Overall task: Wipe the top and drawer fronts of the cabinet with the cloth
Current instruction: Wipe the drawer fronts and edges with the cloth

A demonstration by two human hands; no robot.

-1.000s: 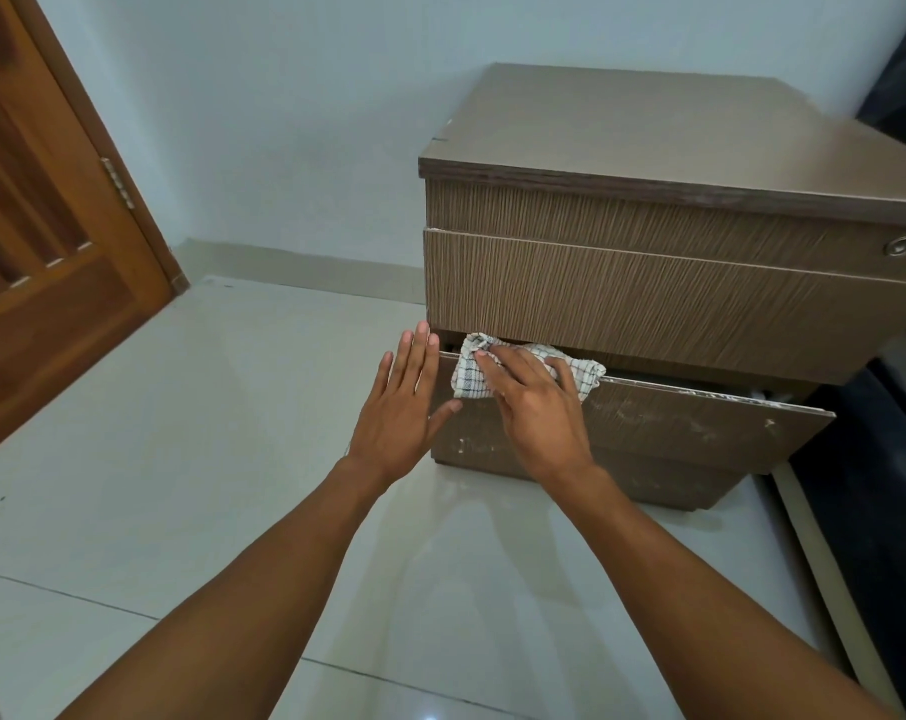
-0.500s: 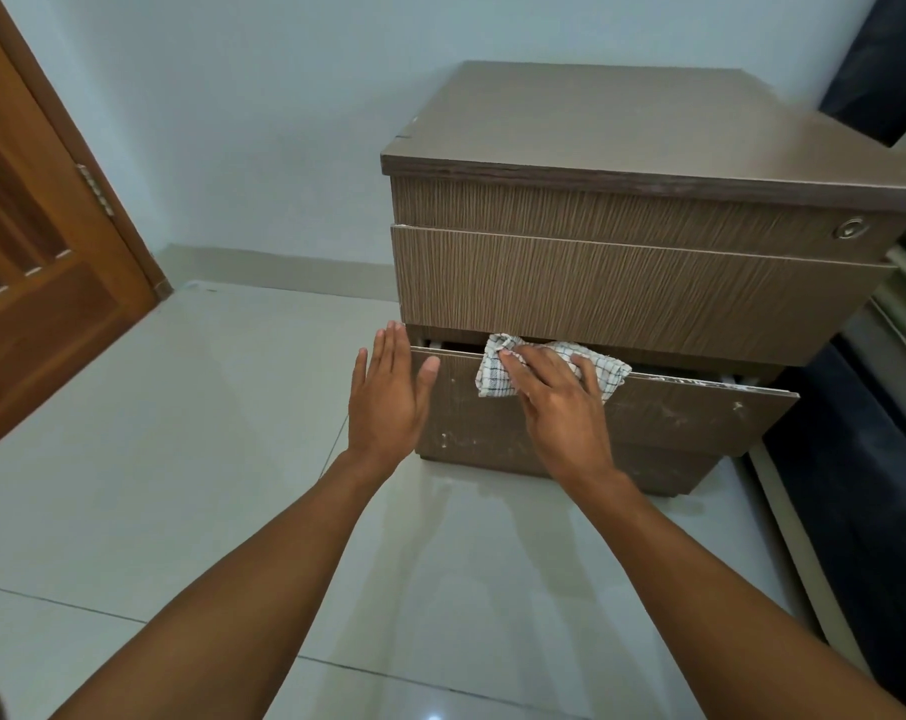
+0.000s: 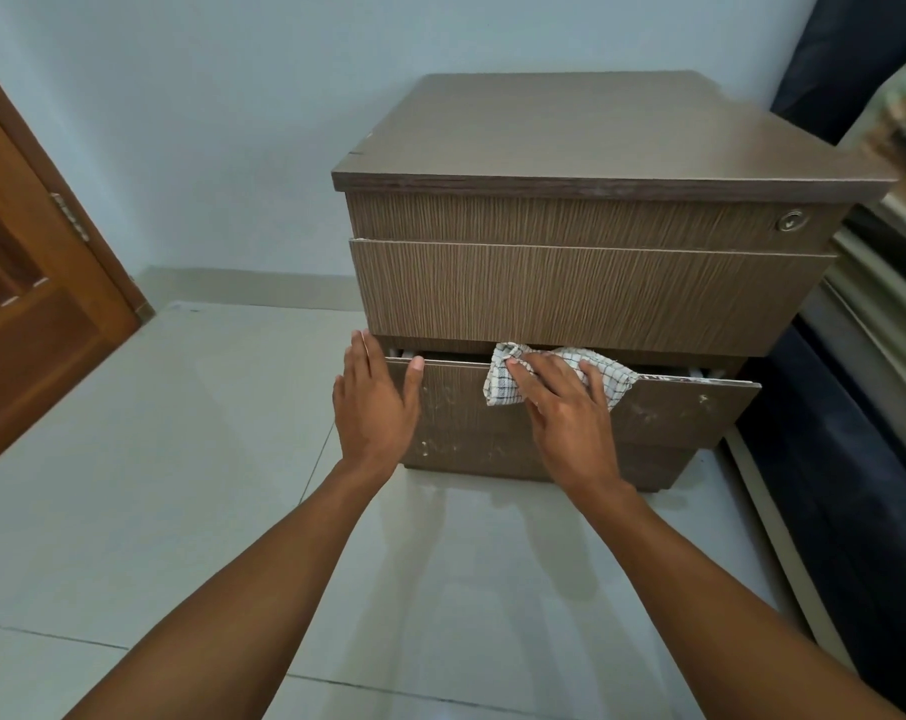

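Head view: the crumpled checked cloth [image 3: 500, 389] sits under our right hand [image 3: 560, 407], whose spread, flat fingers press it onto the scuffed bottom drawer front [image 3: 674, 415] of the ribbed wood-grain cabinet [image 3: 596, 132]. Our left hand [image 3: 375, 402] is straight-fingered, with the thumb touching the drawer's corner.

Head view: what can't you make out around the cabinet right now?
Bottom drawer interior: hidden behind its own front and the drawer above; only a dark slit shows.
Cloth underside: covered by the right hand.
Lock: too small for detail.
Things at the right edge: blurred, cut off by the frame.
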